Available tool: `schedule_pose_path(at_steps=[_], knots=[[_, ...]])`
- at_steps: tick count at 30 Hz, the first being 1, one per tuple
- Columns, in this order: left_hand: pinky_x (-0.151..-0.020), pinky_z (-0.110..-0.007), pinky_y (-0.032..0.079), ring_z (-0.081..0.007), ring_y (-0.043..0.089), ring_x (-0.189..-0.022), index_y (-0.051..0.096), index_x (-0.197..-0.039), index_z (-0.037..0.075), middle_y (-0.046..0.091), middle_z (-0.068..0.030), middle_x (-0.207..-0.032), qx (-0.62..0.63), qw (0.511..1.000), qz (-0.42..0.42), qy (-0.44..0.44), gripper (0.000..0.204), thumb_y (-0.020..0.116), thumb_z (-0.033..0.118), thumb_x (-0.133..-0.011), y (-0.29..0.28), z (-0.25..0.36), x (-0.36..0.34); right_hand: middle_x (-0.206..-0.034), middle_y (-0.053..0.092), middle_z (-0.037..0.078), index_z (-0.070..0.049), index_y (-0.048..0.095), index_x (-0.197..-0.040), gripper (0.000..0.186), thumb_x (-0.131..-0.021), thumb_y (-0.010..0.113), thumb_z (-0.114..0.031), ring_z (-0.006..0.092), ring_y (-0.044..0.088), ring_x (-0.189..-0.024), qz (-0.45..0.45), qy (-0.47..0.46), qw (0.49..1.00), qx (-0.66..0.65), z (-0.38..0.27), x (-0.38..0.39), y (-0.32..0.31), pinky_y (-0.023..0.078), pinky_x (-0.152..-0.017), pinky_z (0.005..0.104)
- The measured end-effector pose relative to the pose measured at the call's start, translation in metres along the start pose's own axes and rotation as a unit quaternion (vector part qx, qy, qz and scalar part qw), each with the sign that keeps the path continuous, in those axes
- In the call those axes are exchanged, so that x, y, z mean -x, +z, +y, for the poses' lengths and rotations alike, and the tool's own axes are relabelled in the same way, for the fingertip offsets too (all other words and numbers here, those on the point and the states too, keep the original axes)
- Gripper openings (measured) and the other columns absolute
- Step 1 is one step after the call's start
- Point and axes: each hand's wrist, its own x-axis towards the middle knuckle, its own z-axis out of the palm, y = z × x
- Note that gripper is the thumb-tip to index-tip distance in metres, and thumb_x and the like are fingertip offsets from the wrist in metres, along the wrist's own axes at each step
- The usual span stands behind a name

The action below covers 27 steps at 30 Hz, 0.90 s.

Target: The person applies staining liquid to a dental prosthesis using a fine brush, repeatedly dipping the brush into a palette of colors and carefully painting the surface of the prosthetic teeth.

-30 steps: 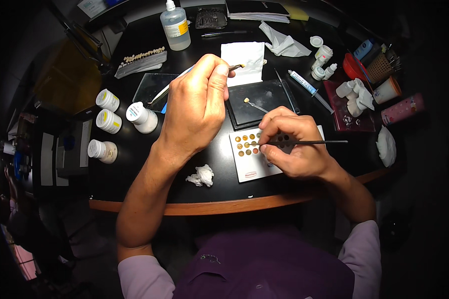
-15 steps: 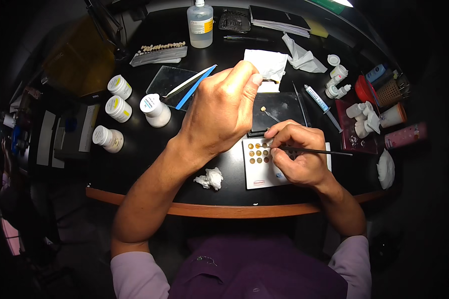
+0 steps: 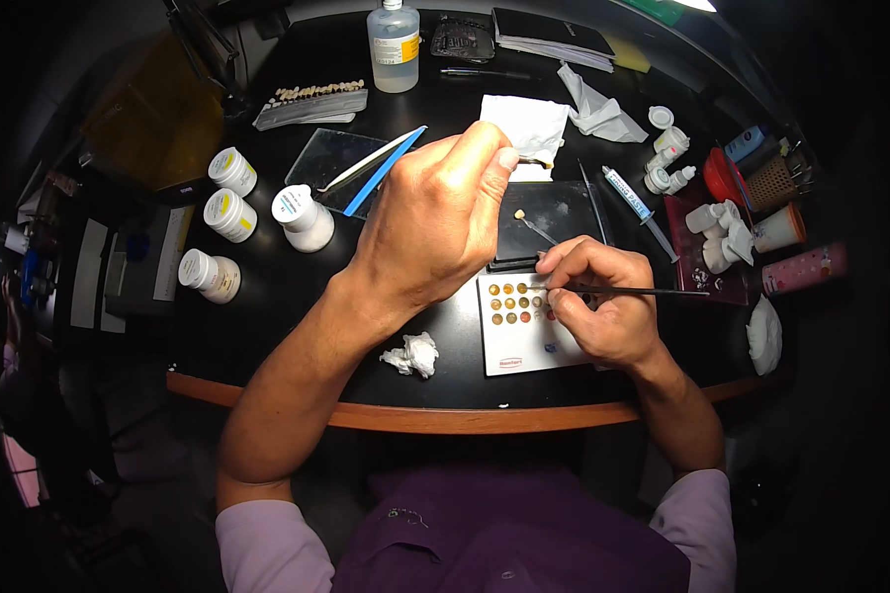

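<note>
My right hand (image 3: 608, 306) is closed on a thin brush (image 3: 663, 292) with a dark handle. The brush's tip end reaches over a white palette (image 3: 509, 346) with round wells of yellow, brown and reddish colour, by the top row. My left hand (image 3: 440, 203) is raised over the table, its fingers pinched together; what they hold, if anything, is hidden. Between the hands, a small tooth-like crown (image 3: 520, 214) sits at the tip of a thin metal instrument (image 3: 541, 232) above a black slab (image 3: 574, 212). The instrument's other end disappears by my right hand.
White jars (image 3: 229, 217) and a glass plate (image 3: 316, 158) with a blue-handled tool (image 3: 386, 170) stand left. A clear bottle (image 3: 394, 54) is behind. Rightward are a syringe (image 3: 638, 208), small bottles (image 3: 667, 148) and a red tray (image 3: 702, 257). Crumpled tissue (image 3: 415, 354) lies near the palette.
My right hand has shifted slightly right, and the brush tip has moved from around the second well to the third in the top row. My left hand stays in nearly the same pose.
</note>
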Motion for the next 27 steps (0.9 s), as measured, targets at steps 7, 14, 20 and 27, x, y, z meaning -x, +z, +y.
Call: schedule_pose_path(at_steps=[7,14,20,27], knots=[[-0.055,-0.034,0.045,-0.0179,0.057,-0.059,0.065,-0.096,-0.002,0.060,-0.0088,-0.071,-0.002,1.000,-0.004,-0.002,0.015,0.058,0.005,-0.108,0.000,-0.001,0.001,-0.095,0.074,0.018,0.003,0.069,-0.077,0.005,-0.075,0.069,0.008,0.0209,0.074,-0.092,-0.033,0.008,0.999,0.031,-0.015,0.000,0.003,0.059,-0.080,0.0299],[-0.056,-0.034,0.045,-0.0186,0.057,-0.059,0.065,-0.096,-0.003,0.061,-0.0094,-0.072,0.000,1.000,-0.010,-0.010,0.015,0.058,0.005,-0.108,0.000,0.002,0.002,-0.083,0.075,0.015,0.005,0.068,-0.080,0.004,-0.078,0.067,0.003,0.0205,0.077,-0.082,0.003,0.039,0.999,-0.023,-0.007,0.001,0.003,0.061,-0.076,0.0315],[-0.057,-0.035,0.045,-0.0209,0.058,-0.061,0.065,-0.096,-0.003,0.060,-0.0102,-0.072,-0.005,1.000,0.008,0.026,0.014,0.059,0.005,-0.107,0.004,-0.003,0.003,-0.083,0.075,0.015,0.004,0.068,-0.079,0.002,-0.077,0.068,0.003,0.0212,0.076,-0.079,-0.002,0.028,0.999,-0.028,-0.011,-0.002,0.011,0.061,-0.076,0.0312],[-0.057,-0.036,0.045,-0.0226,0.058,-0.060,0.065,-0.095,-0.001,0.059,-0.0109,-0.071,-0.014,1.000,-0.001,0.024,0.014,0.059,0.005,-0.107,0.005,-0.002,0.002,-0.081,0.076,0.014,0.004,0.069,-0.078,0.004,-0.075,0.069,0.004,0.0222,0.075,-0.076,-0.016,0.012,1.000,0.001,-0.014,-0.004,0.015,0.060,-0.071,0.0322]])
